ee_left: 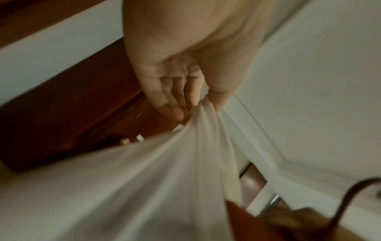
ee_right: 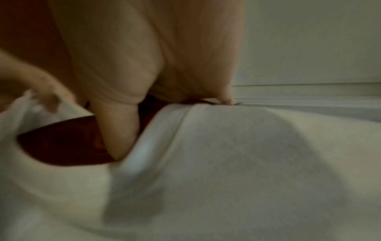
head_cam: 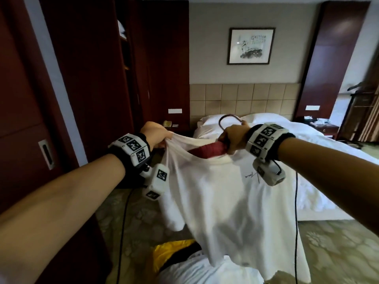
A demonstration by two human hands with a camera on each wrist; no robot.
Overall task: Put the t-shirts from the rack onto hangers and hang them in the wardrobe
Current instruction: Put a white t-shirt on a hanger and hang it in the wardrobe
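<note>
A white t-shirt (head_cam: 225, 197) with a small dark script mark on the chest hangs in front of me. My left hand (head_cam: 158, 136) pinches its bunched shoulder cloth (ee_left: 198, 130) and pulls it leftward. My right hand (head_cam: 233, 138) grips a dark red wooden hanger (head_cam: 207, 151) at its middle, below the metal hook (head_cam: 229, 119). The hanger's left arm shows through the neck opening (ee_right: 62, 143); the rest is hidden inside the shirt (ee_right: 226, 163). The open wardrobe (head_cam: 127, 58) stands to the left.
A bed with white linen (head_cam: 307, 160) fills the right. A yellow and black garment (head_cam: 174, 253) lies low in front of me. A clothes rack (head_cam: 361, 111) stands at the far right. Dark wooden door panels (head_cam: 24, 119) are close on my left.
</note>
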